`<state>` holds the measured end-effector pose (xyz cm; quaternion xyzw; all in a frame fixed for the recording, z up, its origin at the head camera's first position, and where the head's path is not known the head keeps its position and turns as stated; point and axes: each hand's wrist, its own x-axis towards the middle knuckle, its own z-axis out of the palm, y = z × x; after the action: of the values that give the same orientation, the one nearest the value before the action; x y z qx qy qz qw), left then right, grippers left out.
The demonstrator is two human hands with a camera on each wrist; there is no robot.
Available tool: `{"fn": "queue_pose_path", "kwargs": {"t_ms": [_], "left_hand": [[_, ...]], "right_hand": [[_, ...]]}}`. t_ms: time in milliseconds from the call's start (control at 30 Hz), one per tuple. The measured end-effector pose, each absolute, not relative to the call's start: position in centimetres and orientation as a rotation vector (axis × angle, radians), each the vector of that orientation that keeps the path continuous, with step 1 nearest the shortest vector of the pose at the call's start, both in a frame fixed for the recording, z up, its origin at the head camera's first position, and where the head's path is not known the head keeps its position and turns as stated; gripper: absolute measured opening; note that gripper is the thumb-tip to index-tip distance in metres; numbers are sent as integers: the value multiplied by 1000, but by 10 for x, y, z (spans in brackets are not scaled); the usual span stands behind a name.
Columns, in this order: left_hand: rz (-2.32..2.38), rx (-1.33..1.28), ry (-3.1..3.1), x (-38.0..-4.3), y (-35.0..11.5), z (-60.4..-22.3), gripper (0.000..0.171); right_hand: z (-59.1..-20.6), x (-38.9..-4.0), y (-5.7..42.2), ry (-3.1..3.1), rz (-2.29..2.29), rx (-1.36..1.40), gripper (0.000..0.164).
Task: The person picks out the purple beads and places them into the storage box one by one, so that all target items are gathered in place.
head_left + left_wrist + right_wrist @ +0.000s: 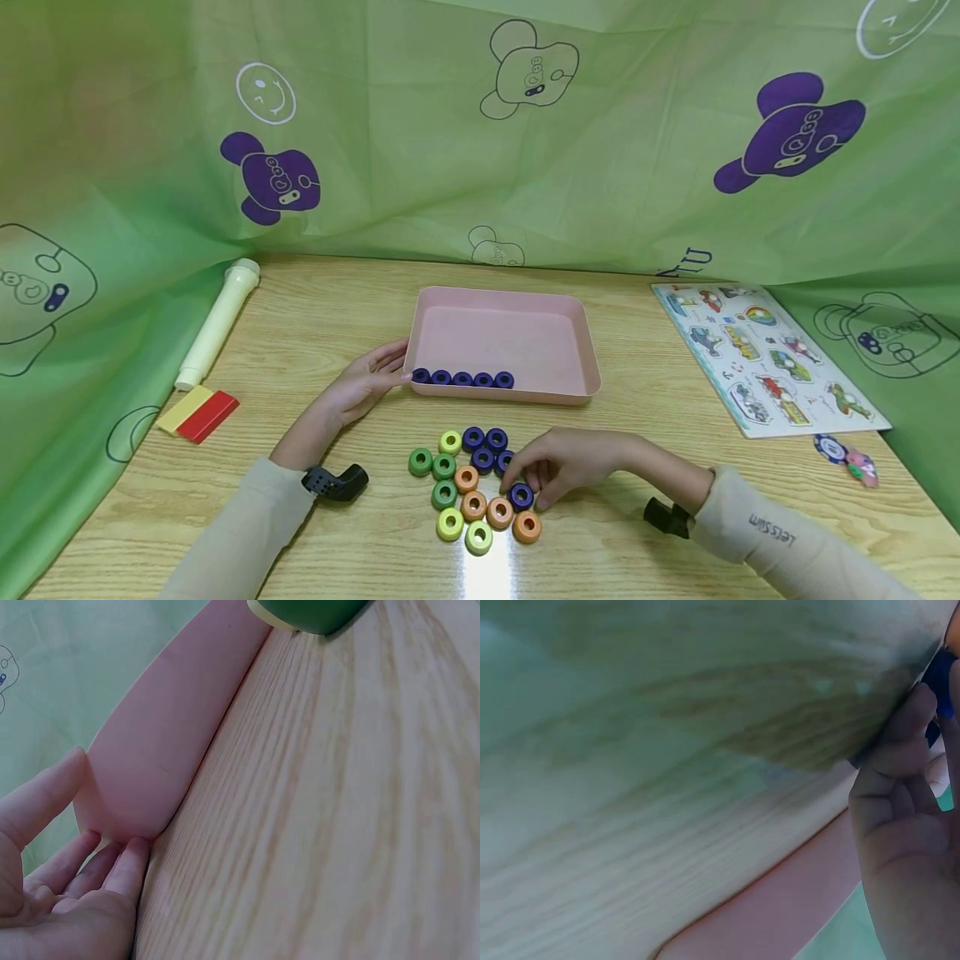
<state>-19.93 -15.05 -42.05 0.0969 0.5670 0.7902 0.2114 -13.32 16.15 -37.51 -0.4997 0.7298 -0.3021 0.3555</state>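
My left hand [365,385] holds the near left corner of a pink tray [517,333], its thumb at the rim and fingertips low against the wall, as the left wrist view shows. Along the tray's near wall lies a row of several dark blue ring beads [462,379]. My right hand [573,467] pinches a dark blue bead [521,507] between thumb and index finger at the right of the loose beads. In the right wrist view that bead [939,684] is partly hidden by the fingers. Around it sit dark blue, orange [527,536], green [421,471] and yellow [449,534] beads.
A cream-coloured tube [217,329] lies at the left, near a yellow and red block [208,417]. At the right are a picture puzzle board [772,358] and small round pieces [831,448]. A green printed cloth [420,150] encloses the table's back and sides.
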Motion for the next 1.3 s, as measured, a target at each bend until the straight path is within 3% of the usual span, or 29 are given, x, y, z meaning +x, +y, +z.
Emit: {"fn": "queue_pose_path", "kwargs": {"t_ms": [800, 1067, 1300], "left_hand": [[2177, 289, 1596, -200, -153, -423, 68], [2186, 297, 1591, -200, -153, -423, 67], [2182, 297, 1596, -200, -152, -422, 67]], "right_hand": [[-369, -133, 166, 2000, -760, -1349, 30], [-349, -149, 177, 2121, -888, -1369, 31], [-339, -174, 193, 2214, -1009, -1220, 32]]}}
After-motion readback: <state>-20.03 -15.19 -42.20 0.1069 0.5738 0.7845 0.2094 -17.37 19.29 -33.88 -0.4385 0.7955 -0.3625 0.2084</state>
